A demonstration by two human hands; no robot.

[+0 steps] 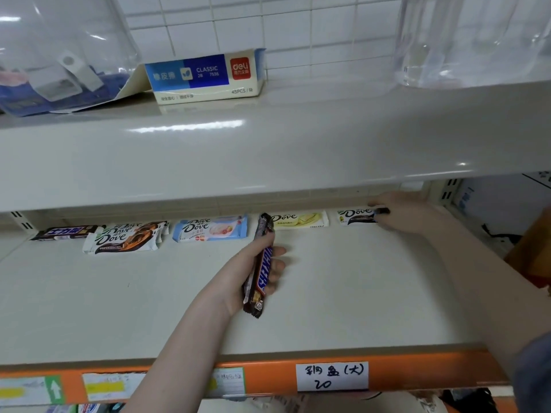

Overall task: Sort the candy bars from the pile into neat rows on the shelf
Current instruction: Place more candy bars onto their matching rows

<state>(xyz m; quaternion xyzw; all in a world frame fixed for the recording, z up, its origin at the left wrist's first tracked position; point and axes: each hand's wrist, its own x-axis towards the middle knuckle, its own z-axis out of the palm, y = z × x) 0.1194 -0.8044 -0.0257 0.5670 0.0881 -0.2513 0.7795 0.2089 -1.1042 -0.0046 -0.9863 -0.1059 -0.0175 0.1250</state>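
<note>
My left hand (pixel 253 275) grips a brown Snickers bar (pixel 259 263), held upright over the middle of the cream shelf (pixel 343 293). At the back right, my right hand (pixel 402 211) rests its fingers on a white and black Dove bar (pixel 356 216) lying flat. A row of bars runs along the back of the shelf: a dark Snickers bar (pixel 67 233) at the left, a white and brown Dove bar (pixel 126 236), a light blue Dove bar (pixel 210 228), and a pale yellow Dove bar (pixel 301 219).
The upper shelf (pixel 268 150) overhangs the row and leaves little height at the back. On it stand a blue Deli eraser box (pixel 205 76) and clear plastic containers (pixel 465 40). The lower shelf's orange front edge (pixel 417 374) carries paper labels.
</note>
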